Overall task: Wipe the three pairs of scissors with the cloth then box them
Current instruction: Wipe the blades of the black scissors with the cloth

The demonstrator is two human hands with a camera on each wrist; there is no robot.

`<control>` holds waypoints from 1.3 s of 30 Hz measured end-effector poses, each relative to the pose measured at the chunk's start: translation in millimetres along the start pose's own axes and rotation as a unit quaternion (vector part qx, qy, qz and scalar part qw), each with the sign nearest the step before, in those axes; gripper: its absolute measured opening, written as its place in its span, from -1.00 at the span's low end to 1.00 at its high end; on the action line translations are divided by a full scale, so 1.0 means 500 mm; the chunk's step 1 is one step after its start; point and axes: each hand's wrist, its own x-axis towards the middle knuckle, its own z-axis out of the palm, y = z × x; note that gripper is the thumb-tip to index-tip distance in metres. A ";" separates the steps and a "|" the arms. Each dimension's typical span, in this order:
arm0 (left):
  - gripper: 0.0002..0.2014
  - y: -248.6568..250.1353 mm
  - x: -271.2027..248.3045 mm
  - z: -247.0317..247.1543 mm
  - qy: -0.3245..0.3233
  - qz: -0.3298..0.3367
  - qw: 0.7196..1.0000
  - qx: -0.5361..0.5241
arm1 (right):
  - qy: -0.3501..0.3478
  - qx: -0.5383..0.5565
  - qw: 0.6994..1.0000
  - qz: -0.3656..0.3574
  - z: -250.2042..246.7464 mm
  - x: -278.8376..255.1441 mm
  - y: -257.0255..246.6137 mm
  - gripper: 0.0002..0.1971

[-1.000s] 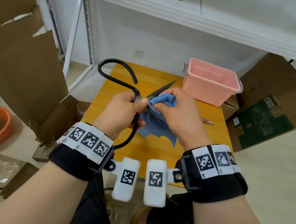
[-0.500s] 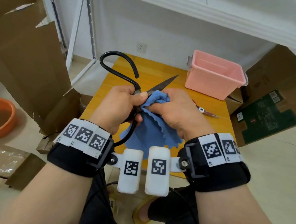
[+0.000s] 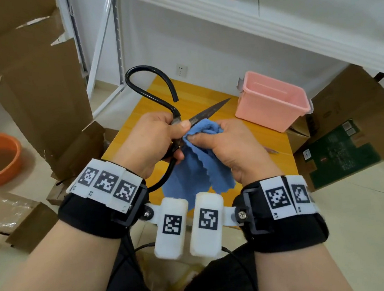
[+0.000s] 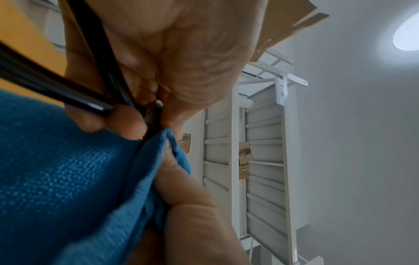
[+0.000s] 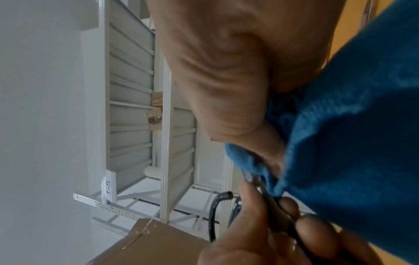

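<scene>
- Our left hand [image 3: 153,139] grips the large black scissors [image 3: 174,114] near the pivot, thumb on top, so that the blades stick out free towards the right and the loop handles stay out of the way, one curving up and the other running down past the wrist.
- Our right hand [image 3: 229,148] pinches the blue cloth [image 3: 198,168] around the base of the blades, thumb on one side and fingers on the other; the rest of the cloth hangs loose below, above the yellow table [image 3: 204,92].
- The left wrist view shows the cloth folded over the metal right beside our left fingertips, so we judge the wipe is at the pivot end, with the bare dark blade tip yet to be covered.
- The pink box [image 3: 274,104] stands open on the far right of the table, within easy reach for boxing; we see nothing in it from here.
- Another blade tip [image 3: 272,151] peeks out on the table behind our right hand, probably a waiting pair; the third we cannot see.
</scene>
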 end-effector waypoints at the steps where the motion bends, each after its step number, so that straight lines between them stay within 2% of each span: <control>1: -0.62 0.000 -0.005 -0.001 0.001 0.001 1.000 0.004 | 0.004 0.001 1.000 -0.003 0.006 -0.002 0.002 -0.86; 3: -0.68 -0.002 -0.012 -0.004 0.005 -0.006 1.000 0.006 | 0.018 -0.024 1.000 -0.007 0.017 -0.004 0.004 -0.80; 7: -0.63 -0.006 -0.020 -0.008 0.015 -0.024 1.000 -0.006 | 0.010 -0.081 0.996 -0.024 0.016 -0.011 -0.007 -0.87; 10: -0.69 0.001 -0.025 -0.011 0.019 -0.019 1.000 -0.005 | -0.003 -0.088 0.996 -0.030 0.003 -0.019 -0.016 -0.94; 13: -0.74 0.002 -0.028 -0.014 0.017 -0.016 1.000 0.002 | -0.025 -0.069 0.997 -0.025 -0.007 -0.027 -0.014 -0.86; 16: -0.73 -0.001 -0.032 -0.012 0.009 -0.015 1.000 0.013 | -0.021 -0.039 0.999 -0.020 -0.004 -0.039 0.000 -0.95; 19: -0.64 -0.006 -0.039 -0.002 0.002 -0.008 0.999 0.036 | -0.013 -0.053 0.998 -0.018 0.007 -0.049 0.019 -0.81; 26: -0.56 -0.021 -0.053 0.002 0.011 -0.015 0.999 0.034 | -0.005 -0.027 1.000 0.010 0.026 -0.056 0.022 -0.94; 31: -0.68 -0.020 -0.062 -0.009 0.030 -0.008 0.999 0.034 | -0.020 -0.051 0.998 0.012 0.024 -0.060 0.021 -0.88; 33: -0.67 -0.024 -0.064 -0.012 0.032 -0.007 0.999 0.034 | -0.028 -0.059 0.998 0.012 0.023 -0.062 0.019 -0.94; 36: -0.69 -0.025 -0.064 -0.020 0.035 -0.007 0.999 0.037 | -0.050 -0.051 0.997 0.024 0.019 -0.067 0.010 -0.81; 39: -0.66 -0.019 -0.061 -0.029 0.028 -0.003 0.999 0.041 | -0.037 -0.019 0.999 0.028 0.028 -0.069 0.007 -0.89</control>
